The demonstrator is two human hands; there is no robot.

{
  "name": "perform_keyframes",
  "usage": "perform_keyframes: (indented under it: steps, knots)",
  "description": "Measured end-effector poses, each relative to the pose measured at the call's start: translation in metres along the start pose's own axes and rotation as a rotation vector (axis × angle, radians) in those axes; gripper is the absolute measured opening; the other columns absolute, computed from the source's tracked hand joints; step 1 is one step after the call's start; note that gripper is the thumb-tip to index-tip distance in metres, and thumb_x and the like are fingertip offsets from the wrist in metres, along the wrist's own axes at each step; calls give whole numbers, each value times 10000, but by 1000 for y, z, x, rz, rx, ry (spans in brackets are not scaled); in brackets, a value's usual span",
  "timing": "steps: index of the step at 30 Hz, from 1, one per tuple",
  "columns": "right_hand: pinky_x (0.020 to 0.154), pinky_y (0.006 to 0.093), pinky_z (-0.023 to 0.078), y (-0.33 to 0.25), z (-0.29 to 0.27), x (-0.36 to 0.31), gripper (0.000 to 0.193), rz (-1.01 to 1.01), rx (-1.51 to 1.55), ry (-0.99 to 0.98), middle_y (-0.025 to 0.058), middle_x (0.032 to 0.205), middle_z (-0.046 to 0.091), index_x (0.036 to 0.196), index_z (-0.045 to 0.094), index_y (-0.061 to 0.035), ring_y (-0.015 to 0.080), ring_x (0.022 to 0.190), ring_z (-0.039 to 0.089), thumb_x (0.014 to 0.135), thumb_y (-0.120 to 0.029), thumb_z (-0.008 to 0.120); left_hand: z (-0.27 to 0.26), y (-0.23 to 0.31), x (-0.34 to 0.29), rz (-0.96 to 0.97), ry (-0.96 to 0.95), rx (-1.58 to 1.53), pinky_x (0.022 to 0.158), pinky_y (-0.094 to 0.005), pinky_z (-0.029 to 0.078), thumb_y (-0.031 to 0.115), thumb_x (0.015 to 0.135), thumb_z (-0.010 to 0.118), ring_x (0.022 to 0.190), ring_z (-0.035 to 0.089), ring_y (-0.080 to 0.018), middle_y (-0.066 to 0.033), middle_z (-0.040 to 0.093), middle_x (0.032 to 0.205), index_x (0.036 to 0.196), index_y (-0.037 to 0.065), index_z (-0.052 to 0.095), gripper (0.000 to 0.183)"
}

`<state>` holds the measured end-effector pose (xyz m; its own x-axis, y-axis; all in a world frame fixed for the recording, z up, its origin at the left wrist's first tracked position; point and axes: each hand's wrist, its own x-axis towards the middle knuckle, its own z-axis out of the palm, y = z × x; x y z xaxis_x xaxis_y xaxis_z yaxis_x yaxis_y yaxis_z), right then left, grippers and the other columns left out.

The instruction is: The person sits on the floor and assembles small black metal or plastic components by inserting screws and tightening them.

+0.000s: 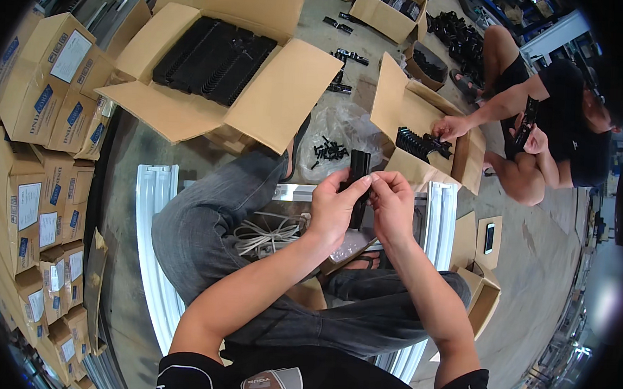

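In front of my lap, my left hand is closed around a long black profiled part, held upright with its top end above the fingers. My right hand pinches at the right side of this part, thumb and fingertips together. Whatever is between those fingertips is too small or hidden to make out. Just beyond my hands, small black screw-like pieces lie heaped on a clear plastic bag on the floor.
An open carton of black parts stands ahead left. Ahead right, a co-worker holds a black part and reaches into another open carton. White rails flank my legs; a coiled cable lies between. Stacked cartons line the left.
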<state>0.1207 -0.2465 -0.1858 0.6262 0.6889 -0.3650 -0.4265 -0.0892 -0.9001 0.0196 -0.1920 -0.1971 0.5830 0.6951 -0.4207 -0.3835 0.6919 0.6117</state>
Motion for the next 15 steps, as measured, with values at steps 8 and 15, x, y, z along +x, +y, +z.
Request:
perform_keyframes:
  steps: [8,15]
  knots:
    - [612,227,429,5,2,3,66,-66,-82,47,11,795,597,902,592,-28,73,671,518,924,-67,641,0,-5,1,75,59,93,737,-244,518,120,940,663,807,629,-88,-48,683,955,1149,-26,625,257]
    - [590,243,456,-2,0,8,85,102,-76,-117,23,808,616,973,615,-5,80,666,544,913,-58,645,-8,-3,8,20,35,37,662,-232,494,170,984,603,738,597,-84,-15,645,861,1098,-2,618,207]
